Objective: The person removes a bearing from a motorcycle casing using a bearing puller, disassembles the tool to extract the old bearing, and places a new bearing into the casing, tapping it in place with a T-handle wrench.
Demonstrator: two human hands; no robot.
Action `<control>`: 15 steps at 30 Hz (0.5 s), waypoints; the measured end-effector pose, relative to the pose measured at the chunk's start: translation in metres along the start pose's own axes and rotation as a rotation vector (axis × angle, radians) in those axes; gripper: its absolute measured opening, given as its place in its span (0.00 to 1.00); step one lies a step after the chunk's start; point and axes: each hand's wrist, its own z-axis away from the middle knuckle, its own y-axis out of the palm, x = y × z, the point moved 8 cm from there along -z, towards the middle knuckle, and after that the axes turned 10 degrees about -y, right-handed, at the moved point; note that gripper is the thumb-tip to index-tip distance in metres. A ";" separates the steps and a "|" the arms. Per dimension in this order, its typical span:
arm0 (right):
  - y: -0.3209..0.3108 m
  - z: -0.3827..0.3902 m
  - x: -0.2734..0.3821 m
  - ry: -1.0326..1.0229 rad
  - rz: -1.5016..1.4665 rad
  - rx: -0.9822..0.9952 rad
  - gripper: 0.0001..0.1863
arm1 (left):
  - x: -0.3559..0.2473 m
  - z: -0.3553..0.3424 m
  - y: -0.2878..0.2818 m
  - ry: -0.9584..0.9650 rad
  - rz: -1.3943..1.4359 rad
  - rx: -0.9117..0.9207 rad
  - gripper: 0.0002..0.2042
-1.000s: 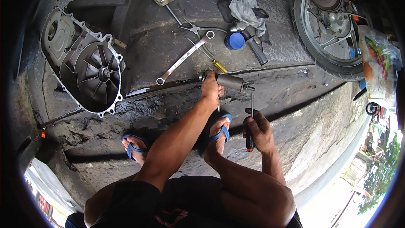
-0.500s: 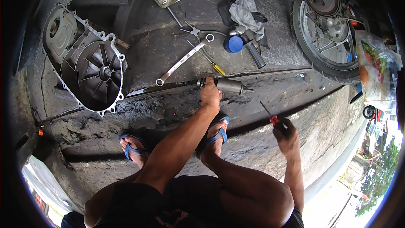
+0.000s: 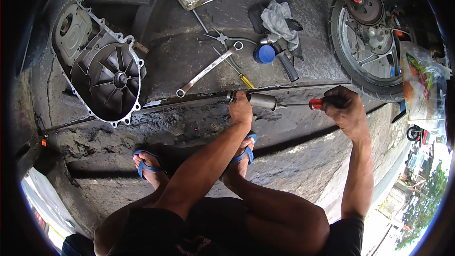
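Observation:
A grey metal cylinder [image 3: 262, 101] with a thin stub at its right end lies crosswise in front of my feet. My left hand [image 3: 241, 109] is closed round its left part, the fingertips partly hidden. In my right hand [image 3: 347, 109] is a screwdriver [image 3: 314, 104] with a red and black handle, pointing left. Its tip meets the stub end of the cylinder; exact contact is too small to make out. Just beyond the cylinder lie a double-ended ring spanner [image 3: 208, 69] and a yellow-handled tool [image 3: 246, 81].
A large metal engine cover [image 3: 102, 66] lies at the left. Farther off are a socket tray [image 3: 192, 0], a blue-lidded round container [image 3: 264, 54], a black-handled tool [image 3: 287, 66] and a grey rag [image 3: 279, 19]. A wheel [image 3: 342, 52] and a clear plastic bag [image 3: 424, 85] stand at the right.
My right hand has moved up and to the right, and the screwdriver has swung level, its tip now at the cylinder's stub. My left hand still grips the cylinder, shifted slightly right.

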 end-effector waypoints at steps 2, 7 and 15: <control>-0.001 -0.006 0.001 0.004 0.026 0.043 0.12 | -0.011 0.002 0.002 0.129 -0.227 -0.061 0.10; 0.010 -0.045 0.017 -0.058 0.223 0.220 0.14 | 0.046 -0.040 0.030 -0.104 0.376 -0.019 0.14; 0.049 -0.103 -0.014 -0.157 0.135 0.045 0.20 | 0.046 -0.037 0.033 -0.278 0.635 -0.025 0.23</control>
